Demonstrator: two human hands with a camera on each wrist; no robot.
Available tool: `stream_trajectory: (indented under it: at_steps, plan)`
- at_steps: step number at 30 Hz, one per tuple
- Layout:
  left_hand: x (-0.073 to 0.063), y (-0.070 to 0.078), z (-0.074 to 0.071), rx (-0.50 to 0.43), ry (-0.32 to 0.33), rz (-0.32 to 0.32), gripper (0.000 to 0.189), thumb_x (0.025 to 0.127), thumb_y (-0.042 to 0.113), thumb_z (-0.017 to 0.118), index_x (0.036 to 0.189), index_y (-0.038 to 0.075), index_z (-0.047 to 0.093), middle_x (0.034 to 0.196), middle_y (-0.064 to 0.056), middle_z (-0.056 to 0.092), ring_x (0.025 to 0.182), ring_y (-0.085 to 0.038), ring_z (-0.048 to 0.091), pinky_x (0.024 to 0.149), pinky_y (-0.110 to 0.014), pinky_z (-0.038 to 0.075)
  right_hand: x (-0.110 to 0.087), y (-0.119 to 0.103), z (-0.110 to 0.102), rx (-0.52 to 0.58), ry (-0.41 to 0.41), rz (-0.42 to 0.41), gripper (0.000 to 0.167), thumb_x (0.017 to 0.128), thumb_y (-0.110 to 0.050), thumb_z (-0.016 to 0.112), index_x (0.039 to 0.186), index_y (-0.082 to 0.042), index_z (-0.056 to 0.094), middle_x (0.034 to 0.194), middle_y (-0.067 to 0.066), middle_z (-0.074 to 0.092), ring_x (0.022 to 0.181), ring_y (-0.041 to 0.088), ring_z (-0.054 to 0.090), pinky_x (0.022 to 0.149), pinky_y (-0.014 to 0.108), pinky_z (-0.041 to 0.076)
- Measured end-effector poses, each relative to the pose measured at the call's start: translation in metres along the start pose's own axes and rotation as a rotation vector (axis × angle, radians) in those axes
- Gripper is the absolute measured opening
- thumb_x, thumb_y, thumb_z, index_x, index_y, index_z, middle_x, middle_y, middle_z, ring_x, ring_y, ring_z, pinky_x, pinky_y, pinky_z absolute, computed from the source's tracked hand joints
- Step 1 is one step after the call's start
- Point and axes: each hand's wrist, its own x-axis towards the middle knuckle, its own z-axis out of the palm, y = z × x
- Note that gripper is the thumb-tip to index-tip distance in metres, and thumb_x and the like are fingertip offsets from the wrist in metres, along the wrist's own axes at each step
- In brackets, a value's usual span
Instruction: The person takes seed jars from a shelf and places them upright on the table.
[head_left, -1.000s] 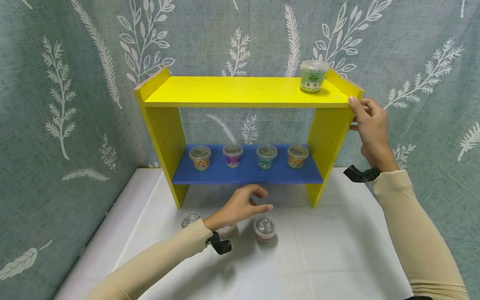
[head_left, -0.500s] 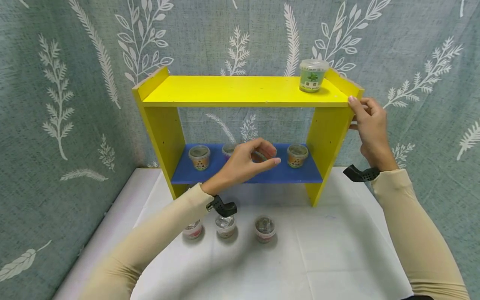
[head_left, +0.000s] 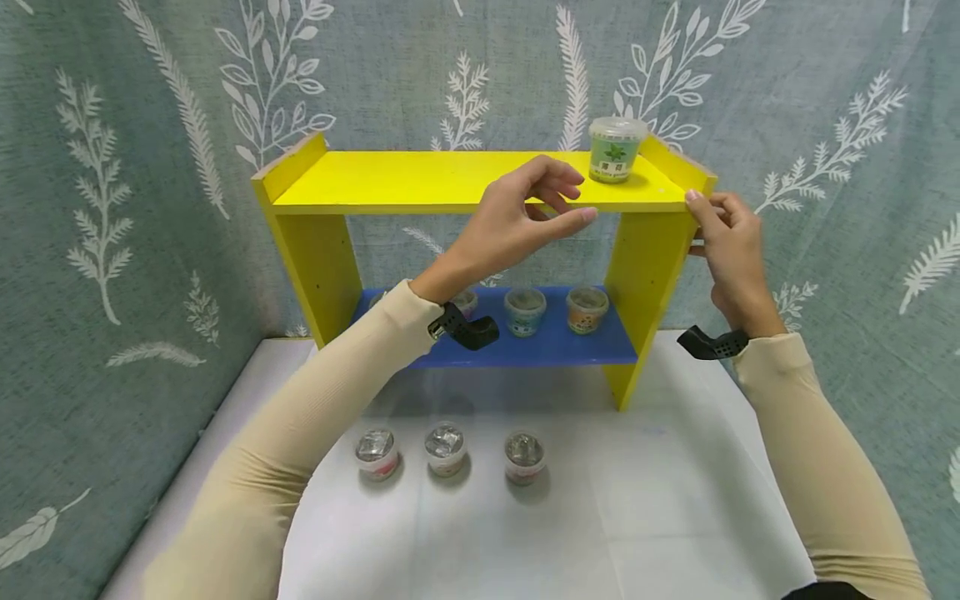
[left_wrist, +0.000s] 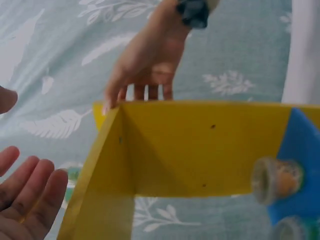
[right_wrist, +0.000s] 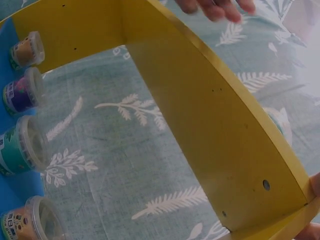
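My left hand (head_left: 521, 212) hovers before the yellow top board (head_left: 405, 177) of a small shelf unit, its fingers loosely bent around nothing. Just beyond its fingertips stands a green plastic tub (head_left: 615, 152) with a clear lid and a leaf picture. My right hand (head_left: 735, 250) grips the unit's upper right corner, thumb on the front edge and fingers along the outer side. In the left wrist view those fingers (left_wrist: 152, 92) lie over the yellow side panel (left_wrist: 195, 145). Of the green tub, only a sliver shows there.
Several lidded tubs stand in a row on the blue lower shelf (head_left: 480, 357), among them a teal one (head_left: 524, 312) and an orange one (head_left: 587, 311). My left forearm covers part of that row. Three tubs with pinkish sides, including a middle one (head_left: 446, 450), sit on the white table (head_left: 570, 517).
My left hand has risen from above the table tubs, past the blue shelf, to the top board near the green tub. The right hand keeps its grip on the corner.
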Motion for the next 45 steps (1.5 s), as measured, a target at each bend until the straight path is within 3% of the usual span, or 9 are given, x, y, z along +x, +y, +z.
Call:
stream_trajectory:
  at_steps: [10, 21, 26, 31, 37, 41, 45]
  plan:
    - [0.047, 0.000, -0.005, -0.116, -0.002, -0.190, 0.055, 0.094, 0.025, 0.077, 0.142, 0.008, 0.055, 0.127, -0.007, 0.061, 0.107, -0.018, 0.063, 0.087, -0.034, 0.057, 0.005, 0.002, 0.002, -0.051, 0.022, -0.017, 0.038, 0.100, -0.046, 0.066, 0.122, -0.016, 0.066, 0.112, 0.005, 0.064, 0.090, 0.021, 0.064, 0.074, 0.026, 0.054]
    - [0.087, -0.007, -0.003, 0.009, 0.012, -0.324, 0.063, 0.095, 0.036, 0.075, 0.148, 0.015, 0.049, 0.141, -0.006, 0.052, 0.123, -0.015, 0.054, 0.095, -0.024, 0.051, 0.004, 0.003, 0.002, -0.046, 0.013, -0.018, 0.040, 0.100, -0.047, 0.065, 0.124, -0.016, 0.065, 0.114, 0.005, 0.063, 0.093, 0.020, 0.063, 0.076, 0.029, 0.053]
    - [0.098, -0.013, 0.004, 0.097, 0.011, -0.388, 0.071, 0.094, 0.045, 0.075, 0.152, 0.018, 0.045, 0.148, -0.005, 0.049, 0.131, -0.013, 0.049, 0.100, -0.022, 0.046, 0.004, 0.003, 0.000, -0.038, 0.008, -0.021, 0.039, 0.100, -0.047, 0.066, 0.122, -0.015, 0.065, 0.114, 0.008, 0.063, 0.093, 0.022, 0.063, 0.076, 0.029, 0.053]
    - [0.107, -0.018, 0.008, 0.112, 0.014, -0.449, 0.075, 0.093, 0.048, 0.075, 0.153, 0.018, 0.041, 0.150, -0.003, 0.047, 0.134, -0.012, 0.046, 0.100, -0.024, 0.046, 0.005, 0.004, -0.001, -0.021, 0.000, -0.027, 0.038, 0.100, -0.046, 0.066, 0.121, -0.014, 0.066, 0.113, 0.008, 0.063, 0.092, 0.023, 0.063, 0.076, 0.029, 0.054]
    - [0.114, -0.023, 0.011, 0.129, -0.027, -0.528, 0.081, 0.092, 0.052, 0.073, 0.155, 0.015, 0.038, 0.151, -0.003, 0.045, 0.120, -0.013, 0.051, 0.092, -0.023, 0.048, 0.005, 0.005, 0.000, -0.044, 0.004, -0.028, 0.039, 0.100, -0.047, 0.065, 0.122, -0.014, 0.065, 0.114, 0.008, 0.063, 0.093, 0.023, 0.063, 0.075, 0.029, 0.055]
    - [0.118, -0.023, 0.015, 0.130, -0.065, -0.550, 0.084, 0.092, 0.053, 0.073, 0.154, 0.011, 0.037, 0.136, -0.007, 0.051, 0.093, -0.013, 0.053, 0.077, -0.023, 0.048, 0.006, 0.005, -0.001, -0.079, 0.014, -0.021, 0.041, 0.100, -0.049, 0.064, 0.124, -0.015, 0.065, 0.116, 0.007, 0.063, 0.094, 0.020, 0.062, 0.075, 0.028, 0.055]
    - [0.122, -0.022, 0.018, 0.112, -0.076, -0.564, 0.088, 0.092, 0.053, 0.073, 0.156, 0.009, 0.034, 0.129, -0.007, 0.054, 0.087, -0.015, 0.055, 0.075, -0.025, 0.049, 0.006, 0.004, -0.001, -0.095, 0.016, -0.016, 0.042, 0.100, -0.050, 0.063, 0.124, -0.015, 0.064, 0.117, 0.007, 0.062, 0.095, 0.020, 0.062, 0.077, 0.030, 0.054]
